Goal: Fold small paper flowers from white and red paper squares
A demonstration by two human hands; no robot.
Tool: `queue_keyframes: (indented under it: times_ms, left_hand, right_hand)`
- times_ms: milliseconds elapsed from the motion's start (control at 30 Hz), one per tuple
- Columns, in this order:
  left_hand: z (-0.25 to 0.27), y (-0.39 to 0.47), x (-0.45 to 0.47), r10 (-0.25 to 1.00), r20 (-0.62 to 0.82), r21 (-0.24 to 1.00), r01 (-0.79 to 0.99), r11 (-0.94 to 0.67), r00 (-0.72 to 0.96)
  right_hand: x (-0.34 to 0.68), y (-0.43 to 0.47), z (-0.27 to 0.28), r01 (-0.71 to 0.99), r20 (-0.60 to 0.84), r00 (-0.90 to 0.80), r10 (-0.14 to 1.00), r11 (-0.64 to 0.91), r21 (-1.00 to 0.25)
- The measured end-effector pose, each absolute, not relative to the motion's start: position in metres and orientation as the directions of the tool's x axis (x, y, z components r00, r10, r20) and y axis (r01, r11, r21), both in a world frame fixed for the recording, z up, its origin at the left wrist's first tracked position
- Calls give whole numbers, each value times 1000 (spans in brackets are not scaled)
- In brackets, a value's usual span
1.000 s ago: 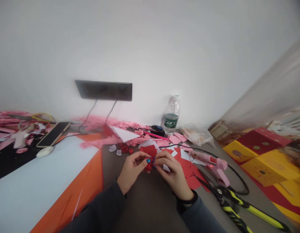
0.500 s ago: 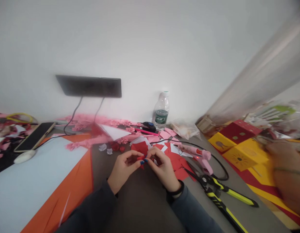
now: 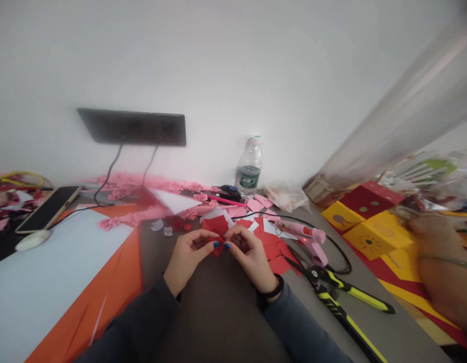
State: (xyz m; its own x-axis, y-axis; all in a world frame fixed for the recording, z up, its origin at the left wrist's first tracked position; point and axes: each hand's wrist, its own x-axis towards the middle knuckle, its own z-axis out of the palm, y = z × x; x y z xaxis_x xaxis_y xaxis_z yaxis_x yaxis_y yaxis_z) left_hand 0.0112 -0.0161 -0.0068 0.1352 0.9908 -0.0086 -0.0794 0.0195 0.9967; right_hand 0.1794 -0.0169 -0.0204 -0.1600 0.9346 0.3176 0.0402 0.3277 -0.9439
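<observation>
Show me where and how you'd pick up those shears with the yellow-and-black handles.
Probably around both handles of the shears, coming down from the near right side. They lie on the table with the handles splayed toward that side, so a palm could close around both, while the blades point away, toward the loose red paper.

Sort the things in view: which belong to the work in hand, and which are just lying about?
Work in hand, as far as I can judge:
small red paper piece, pinched between left hand and right hand
loose red paper sheets
pink glue gun, probably
black-and-yellow shears, perhaps

Probably just lying about:
labelled water bottle
smartphone
clear plastic bag
</observation>
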Motion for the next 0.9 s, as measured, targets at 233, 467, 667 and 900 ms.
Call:
queue_keyframes:
  times_ms: [233,467,667,900]
  left_hand:
    - [-4,-17,10,991,62,997,-56,-55,120]
    - [-5,-21,11,983,124,992,-14,-123,137]
    - [-7,-19,11,981,89,996,-42,-83,172]
    - [-4,-18,12,977,49,997,-72,-35,208]
  right_hand:
    - [178,-16,-21,-1,288,-192,938,293,-956]
    - [178,-17,-18,12,297,-208,932,306,-952]
    - [179,-19,-15,43,305,-247,920,325,-945]
    - [178,-20,-13,40,303,-309,902,331,-943]
